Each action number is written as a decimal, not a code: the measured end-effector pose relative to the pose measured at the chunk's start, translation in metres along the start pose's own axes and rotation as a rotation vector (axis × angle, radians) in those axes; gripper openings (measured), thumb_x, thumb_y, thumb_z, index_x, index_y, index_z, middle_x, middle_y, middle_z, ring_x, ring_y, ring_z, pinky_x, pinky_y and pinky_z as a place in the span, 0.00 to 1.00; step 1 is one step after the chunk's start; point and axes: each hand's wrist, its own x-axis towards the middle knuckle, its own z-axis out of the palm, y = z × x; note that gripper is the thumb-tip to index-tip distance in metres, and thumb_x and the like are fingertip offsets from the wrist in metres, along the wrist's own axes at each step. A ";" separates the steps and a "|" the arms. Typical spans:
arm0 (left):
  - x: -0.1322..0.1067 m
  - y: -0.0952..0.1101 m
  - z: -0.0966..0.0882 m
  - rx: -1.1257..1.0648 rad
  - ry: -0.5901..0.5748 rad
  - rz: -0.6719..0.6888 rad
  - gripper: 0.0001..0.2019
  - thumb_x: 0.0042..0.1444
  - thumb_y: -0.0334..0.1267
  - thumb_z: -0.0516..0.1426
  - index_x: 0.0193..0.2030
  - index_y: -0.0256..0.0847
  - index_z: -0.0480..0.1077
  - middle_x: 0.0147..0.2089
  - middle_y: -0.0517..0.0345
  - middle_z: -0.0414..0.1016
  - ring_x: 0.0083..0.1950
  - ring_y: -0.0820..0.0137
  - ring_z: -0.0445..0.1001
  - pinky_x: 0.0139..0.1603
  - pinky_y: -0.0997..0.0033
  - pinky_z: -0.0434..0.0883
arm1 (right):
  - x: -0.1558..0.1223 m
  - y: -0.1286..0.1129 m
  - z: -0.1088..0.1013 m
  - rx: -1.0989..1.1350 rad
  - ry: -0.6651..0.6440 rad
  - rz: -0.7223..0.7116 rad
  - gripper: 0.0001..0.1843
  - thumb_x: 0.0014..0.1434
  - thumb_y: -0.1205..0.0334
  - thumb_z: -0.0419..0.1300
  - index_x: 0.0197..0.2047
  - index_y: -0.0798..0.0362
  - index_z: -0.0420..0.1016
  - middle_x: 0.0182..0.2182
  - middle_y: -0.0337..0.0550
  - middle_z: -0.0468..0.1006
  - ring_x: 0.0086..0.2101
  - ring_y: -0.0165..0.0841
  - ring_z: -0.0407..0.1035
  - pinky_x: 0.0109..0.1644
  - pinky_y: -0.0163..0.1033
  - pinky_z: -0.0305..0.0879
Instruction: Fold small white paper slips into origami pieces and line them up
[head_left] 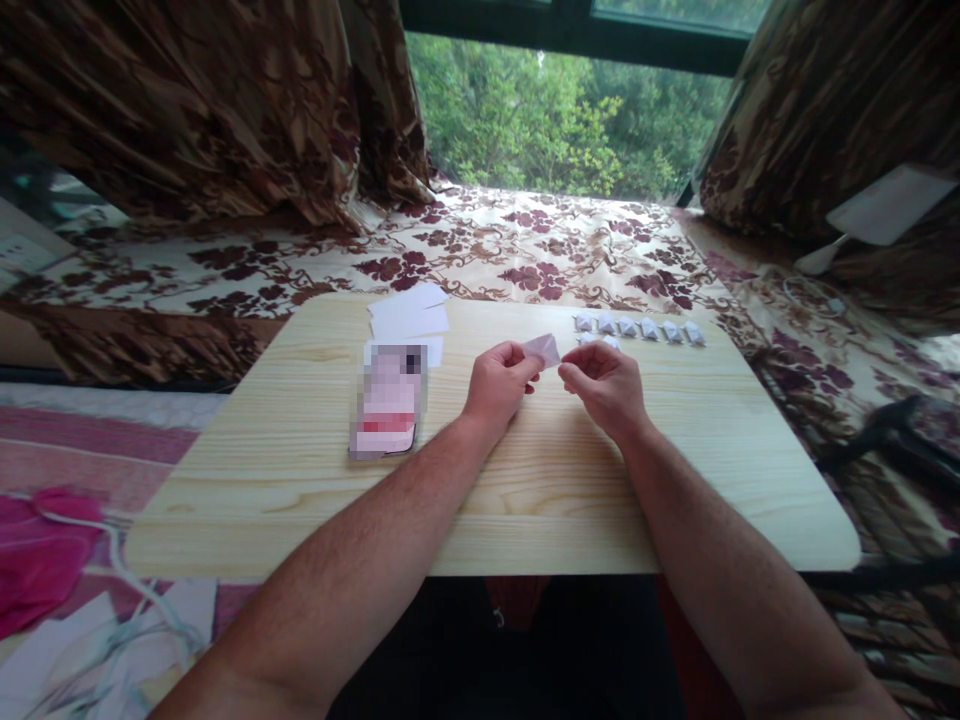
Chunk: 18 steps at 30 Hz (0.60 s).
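A small folded piece of white paper (544,349) is held just above the pale wooden table (300,470), near its middle. My left hand (501,383) pinches its left end with thumb and fingers closed. My right hand (606,384) is closed in a pinch just right of and below the paper; whether it touches the paper is unclear. A row of several small folded white paper pieces (639,327) lies on the table beyond my right hand. A loose stack of white paper slips (408,315) lies at the far left of the table.
A phone (387,402) lies flat left of my left hand. Floral cloth (525,240) covers the surface behind the table, below brown curtains and a window. A pink cloth (37,555) and a white cable (120,570) lie at lower left.
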 end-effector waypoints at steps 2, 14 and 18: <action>0.000 -0.001 -0.001 0.005 0.008 0.029 0.10 0.47 0.39 0.64 0.24 0.39 0.68 0.21 0.65 0.67 0.23 0.77 0.64 0.25 0.77 0.64 | 0.000 0.001 0.000 0.029 -0.008 0.000 0.08 0.50 0.60 0.69 0.32 0.53 0.75 0.23 0.36 0.76 0.23 0.28 0.68 0.27 0.35 0.63; -0.001 -0.005 -0.001 0.067 -0.061 0.080 0.11 0.48 0.43 0.66 0.27 0.38 0.71 0.20 0.66 0.66 0.21 0.78 0.61 0.23 0.76 0.58 | 0.001 0.003 -0.002 -0.019 0.020 0.014 0.11 0.49 0.57 0.71 0.31 0.54 0.78 0.24 0.39 0.79 0.23 0.28 0.69 0.27 0.35 0.64; -0.002 -0.006 0.000 0.115 -0.114 0.101 0.13 0.48 0.45 0.67 0.30 0.38 0.73 0.22 0.62 0.71 0.23 0.76 0.67 0.24 0.76 0.64 | 0.001 0.002 -0.001 -0.063 0.027 0.002 0.13 0.48 0.55 0.72 0.30 0.53 0.77 0.24 0.40 0.80 0.25 0.30 0.71 0.28 0.35 0.65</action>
